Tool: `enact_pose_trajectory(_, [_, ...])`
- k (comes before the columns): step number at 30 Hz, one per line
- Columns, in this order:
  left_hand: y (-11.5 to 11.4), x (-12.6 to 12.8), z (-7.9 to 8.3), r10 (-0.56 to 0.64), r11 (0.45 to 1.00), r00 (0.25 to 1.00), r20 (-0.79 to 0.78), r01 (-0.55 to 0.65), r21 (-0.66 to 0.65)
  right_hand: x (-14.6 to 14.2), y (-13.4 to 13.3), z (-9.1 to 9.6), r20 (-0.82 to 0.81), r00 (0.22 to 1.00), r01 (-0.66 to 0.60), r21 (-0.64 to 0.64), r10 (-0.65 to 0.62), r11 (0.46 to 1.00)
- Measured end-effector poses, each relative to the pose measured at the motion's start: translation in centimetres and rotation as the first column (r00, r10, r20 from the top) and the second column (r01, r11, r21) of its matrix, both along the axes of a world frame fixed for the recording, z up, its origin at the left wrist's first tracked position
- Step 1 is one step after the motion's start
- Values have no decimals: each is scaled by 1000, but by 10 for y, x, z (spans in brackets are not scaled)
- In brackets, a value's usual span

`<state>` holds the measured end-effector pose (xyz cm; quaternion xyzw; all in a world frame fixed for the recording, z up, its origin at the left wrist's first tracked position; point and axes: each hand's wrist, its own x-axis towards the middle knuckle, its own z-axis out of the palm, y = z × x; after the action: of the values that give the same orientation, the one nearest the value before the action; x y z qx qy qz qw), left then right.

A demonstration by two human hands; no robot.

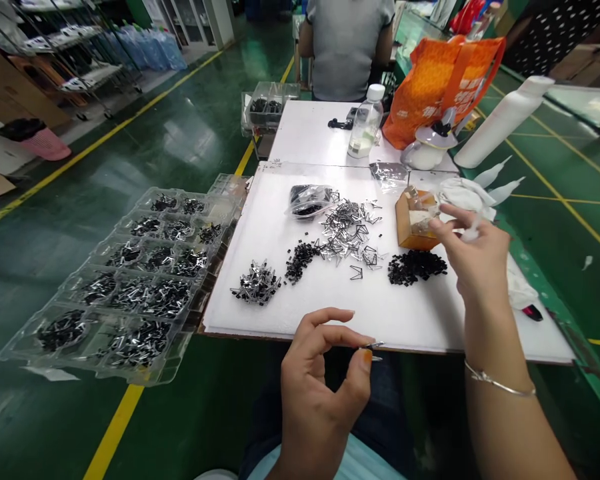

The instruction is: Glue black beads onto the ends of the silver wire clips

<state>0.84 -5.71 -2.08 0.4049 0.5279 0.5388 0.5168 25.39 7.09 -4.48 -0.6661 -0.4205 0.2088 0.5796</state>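
My left hand point(325, 380) is closed in a pinch, low in front of the table's near edge. Between its thumb and index finger is a small metal clip point(376, 347), its silver prongs pointing right. My right hand point(480, 257) is raised at the right of the table, thumb and index finger almost together beside a small cardboard box point(405, 223). Something pale and translucent shows at its fingers, too unclear to name. Below the box lies a heap of small black pieces point(416, 267). Loose metal clips point(347, 230) are spread over the middle.
Left of them are more black pieces point(300, 260) and a pile of black-tipped clips point(257, 283). A bag of black parts point(309, 200) lies behind. A compartment tray point(95, 320) stands left. Farther back are a clear bottle point(365, 127), an orange bag point(425, 87) and a seated person point(350, 50).
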Motion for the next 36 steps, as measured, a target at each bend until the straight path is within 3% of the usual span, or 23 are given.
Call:
enact_pose_trajectory(3, [1,-2,-1,4,999,993,115,2,-51,4,15,5,199,980,6,-49,4,999])
enact_pose_trajectory(7, [3,-5,-4,27,993,973,231,-1,-114,3,13,11,370,926,64,30,-70,998])
enact_pose_trajectory(10, [4,-7,-6,-9,991,961,275,46,-129,-9,-8,18,382,895,162,204,-231,965])
enact_pose_trajectory(12, [5,-7,-6,-17,986,951,309,67,-151,-24,-31,25,269,923,186,316,-276,930])
enact_pose_trajectory(14, [6,-6,-5,-20,982,939,343,83,-170,-42,-59,32,-65,994,103,383,-85,918])
enact_pose_trajectory(16, [6,-4,-3,-18,981,930,367,87,-172,-59,-84,38,-264,950,-63,361,167,930])
enact_pose_trajectory(18, [7,-3,-3,-21,983,926,378,88,-161,-71,-103,40,-358,888,-186,296,289,937])
enact_pose_trajectory(21, [8,-1,-3,-20,985,924,381,83,-150,-80,-116,38,-374,864,-248,266,337,931])
enact_pose_trajectory(27, [6,-3,-3,-28,987,932,362,84,-140,-90,-119,39,-337,894,-209,267,295,941])
enact_pose_trajectory(30, [5,-4,-2,-22,986,931,364,81,-147,-86,-112,38,-342,916,-106,295,208,949])
enact_pose_trajectory(32, [4,-4,-2,-18,985,932,363,78,-153,-73,-97,32,-263,963,38,344,58,938])
enact_pose_trajectory(34, [3,-5,-2,-21,984,932,363,83,-158,-53,-75,20,-70,984,180,404,-166,897])
enact_pose_trajectory(36, [3,-5,-2,-40,980,922,384,111,-166,-31,-51,9,226,910,231,417,-347,879])
